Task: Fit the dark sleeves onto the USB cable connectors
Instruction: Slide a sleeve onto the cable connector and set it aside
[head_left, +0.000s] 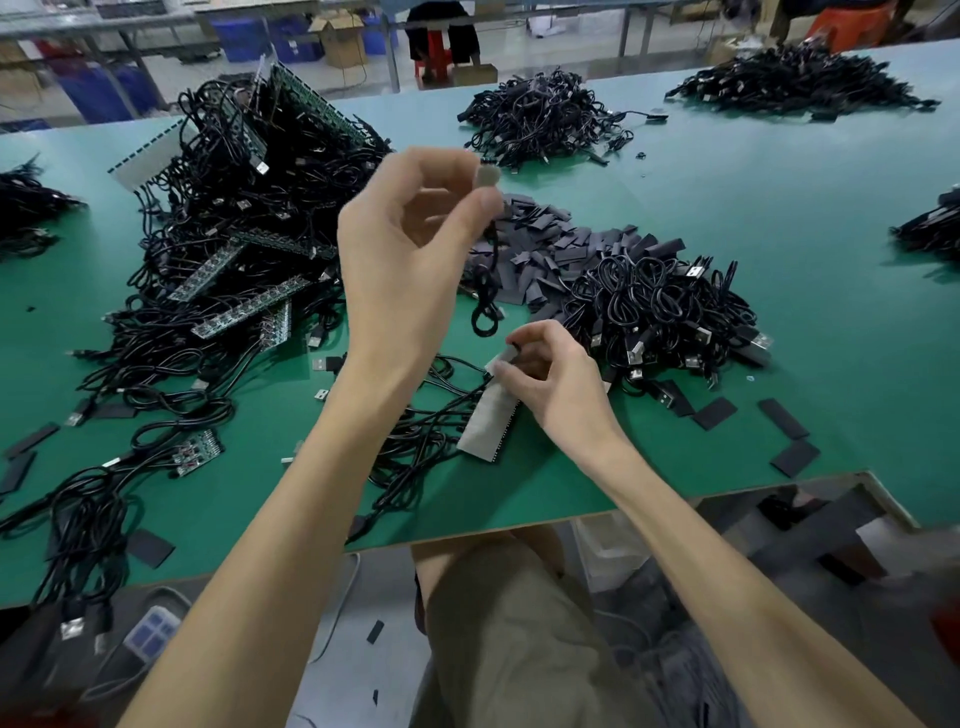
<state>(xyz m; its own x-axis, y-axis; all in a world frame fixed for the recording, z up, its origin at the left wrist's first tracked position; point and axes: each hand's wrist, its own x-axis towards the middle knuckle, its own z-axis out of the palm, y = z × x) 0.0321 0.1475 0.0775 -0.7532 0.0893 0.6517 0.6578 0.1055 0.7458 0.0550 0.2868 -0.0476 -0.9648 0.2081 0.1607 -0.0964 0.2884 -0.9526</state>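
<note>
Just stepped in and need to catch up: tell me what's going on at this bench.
A person works at a green table. The left hand, raised, pinches the top end of a short black cable that dangles over the table. The pinched end is blurred. The right hand, low, pinches the end of a grey strip lying on the table. A pile of dark sleeves and a heap of USB cables lie just behind.

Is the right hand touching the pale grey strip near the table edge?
Touching. The head view shows the right hand pinching the pale grey strip at its upper end.
</note>
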